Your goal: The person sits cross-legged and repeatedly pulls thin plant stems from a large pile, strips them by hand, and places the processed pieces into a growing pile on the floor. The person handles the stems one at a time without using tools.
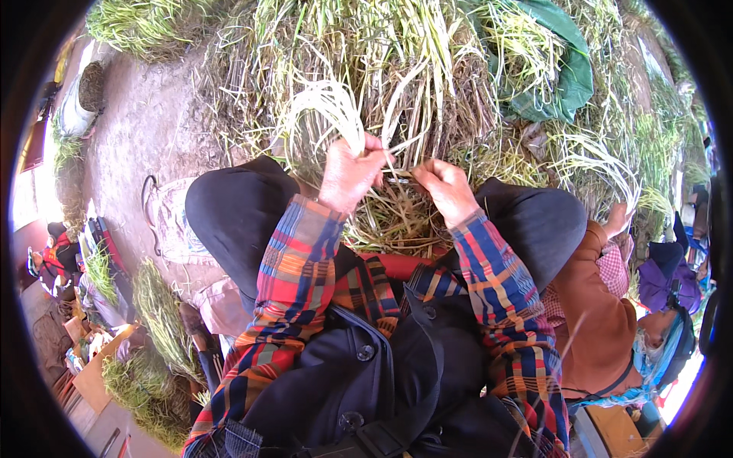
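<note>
In my left hand (350, 172) is a fanned bunch of pale, long-leaved shoots (329, 111), their white stems gathered in the fist. A few looser stalks (395, 109) cross by its thumb and fingertips. Just to the right, my right hand (449, 189) has its fingers pinched together at what looks like a thin brown stalk end. A small shiny bit shows by those fingertips, too small to name. Beneath both hands, between my bent knees, lies a heap of stripped leaves and stalk scraps (395, 223). Beyond them stands a big pile of unsorted shoots (355, 51) with brown lower ends.
A green sack (572, 74) with shoots lies at the upper right. Close on my right sits a person in a brown top (595, 320), a hand raised with another bunch (601, 163). At left are a pale bag (180, 220) and a bundle of shoots (163, 315).
</note>
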Tool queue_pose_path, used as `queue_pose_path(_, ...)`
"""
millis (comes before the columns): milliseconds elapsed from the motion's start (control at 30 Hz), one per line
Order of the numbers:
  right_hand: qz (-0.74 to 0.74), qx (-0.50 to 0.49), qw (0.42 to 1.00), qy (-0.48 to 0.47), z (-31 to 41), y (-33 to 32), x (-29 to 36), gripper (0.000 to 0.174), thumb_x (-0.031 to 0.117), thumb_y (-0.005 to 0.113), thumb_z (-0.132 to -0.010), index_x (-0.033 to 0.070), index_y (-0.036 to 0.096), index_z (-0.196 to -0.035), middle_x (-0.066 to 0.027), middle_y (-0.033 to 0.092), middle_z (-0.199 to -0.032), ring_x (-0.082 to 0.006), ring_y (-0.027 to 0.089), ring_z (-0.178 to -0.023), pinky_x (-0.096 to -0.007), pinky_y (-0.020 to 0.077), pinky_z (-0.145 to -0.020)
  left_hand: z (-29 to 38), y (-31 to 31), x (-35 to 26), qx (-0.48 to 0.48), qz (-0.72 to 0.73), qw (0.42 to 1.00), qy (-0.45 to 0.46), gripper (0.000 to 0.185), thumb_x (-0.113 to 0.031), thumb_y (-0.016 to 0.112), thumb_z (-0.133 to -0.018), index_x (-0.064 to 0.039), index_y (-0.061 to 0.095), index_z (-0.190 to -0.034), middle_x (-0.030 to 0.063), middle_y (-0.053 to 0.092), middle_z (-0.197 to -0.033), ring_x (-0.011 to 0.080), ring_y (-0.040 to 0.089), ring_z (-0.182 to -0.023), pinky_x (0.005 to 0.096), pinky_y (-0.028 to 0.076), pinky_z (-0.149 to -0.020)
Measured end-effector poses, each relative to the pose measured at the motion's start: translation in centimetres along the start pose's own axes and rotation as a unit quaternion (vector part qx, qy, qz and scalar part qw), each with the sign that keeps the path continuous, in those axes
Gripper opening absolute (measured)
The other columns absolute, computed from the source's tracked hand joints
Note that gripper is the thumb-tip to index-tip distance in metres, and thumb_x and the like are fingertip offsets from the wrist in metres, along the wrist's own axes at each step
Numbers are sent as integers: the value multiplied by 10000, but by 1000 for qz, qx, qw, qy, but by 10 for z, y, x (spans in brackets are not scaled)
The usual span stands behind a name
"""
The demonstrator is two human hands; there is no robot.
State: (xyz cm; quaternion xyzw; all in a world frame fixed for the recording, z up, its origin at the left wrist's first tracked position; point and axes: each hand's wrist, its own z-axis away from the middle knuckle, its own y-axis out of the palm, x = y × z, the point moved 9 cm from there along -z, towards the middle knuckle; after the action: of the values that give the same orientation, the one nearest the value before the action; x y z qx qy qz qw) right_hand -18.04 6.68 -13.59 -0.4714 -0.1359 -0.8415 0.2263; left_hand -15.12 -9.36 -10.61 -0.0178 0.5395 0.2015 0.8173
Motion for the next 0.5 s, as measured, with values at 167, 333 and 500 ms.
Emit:
queue_pose_path(167, 532, 67, 843, -50, 53, -41, -4, 166, 203, 635, -762, 47, 602, -717, -87, 579, -664, -207, 598, -684, -348, 452, -618, 0, -25, -19, -12, 98, 995, 34, 49, -40, 587, -837, -57, 547, -860, 116, 652, -757, 76, 511, -449, 172, 327, -381)
queue_pose_path(333, 630, 40, 774, -51, 66, -62, 16, 212, 180, 629, -772, 84, 594, -958, -86, 589, -916, -276, 612, -839, -367, 489, -713, 3, -29, -29, -12, 96, 994, 43, 51, -41, 568, -853, -30, 541, -895, 102, 647, -753, 59, 501, -442, 162, 332, -371)
queue_pose_path(500, 330, -69, 885, -322, 48, 3, 107, 273, 110, 614, -790, 92, 533, -1050, -104, 552, -1041, -296, 577, -936, -376, 484, -783, 11, 2, -21, 50, 61, 997, -4, 38, -25, 563, -861, -22, 536, -888, 66, 627, -722, 65, 482, -445, 177, 340, -379)
